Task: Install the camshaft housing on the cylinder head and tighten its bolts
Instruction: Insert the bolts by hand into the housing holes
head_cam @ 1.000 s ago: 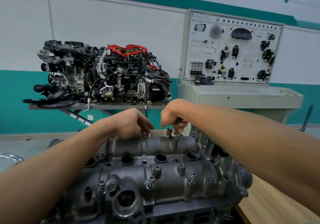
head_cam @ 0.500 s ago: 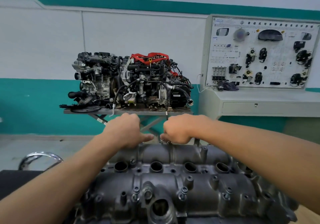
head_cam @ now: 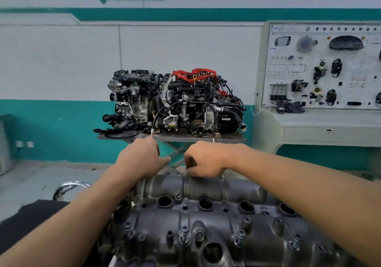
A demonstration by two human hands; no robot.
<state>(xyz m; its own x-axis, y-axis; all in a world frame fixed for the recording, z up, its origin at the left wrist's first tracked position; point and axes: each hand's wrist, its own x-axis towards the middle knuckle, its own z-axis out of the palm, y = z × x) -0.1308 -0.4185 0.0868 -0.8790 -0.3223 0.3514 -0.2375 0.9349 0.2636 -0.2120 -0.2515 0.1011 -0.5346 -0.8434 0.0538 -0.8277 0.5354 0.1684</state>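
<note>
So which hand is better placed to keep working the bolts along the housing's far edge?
Likely the right hand: its fingers are curled down, pinching at the far edge of the camshaft housing, while the left hand just rests there.

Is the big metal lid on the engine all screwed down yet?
Not yet. The camshaft housing already sits in place, with several bolts standing along its near edge. Both hands, left hand and right hand, work at its far edge; what they pinch is hidden. Tightening likely remains; no tool shows.
</note>
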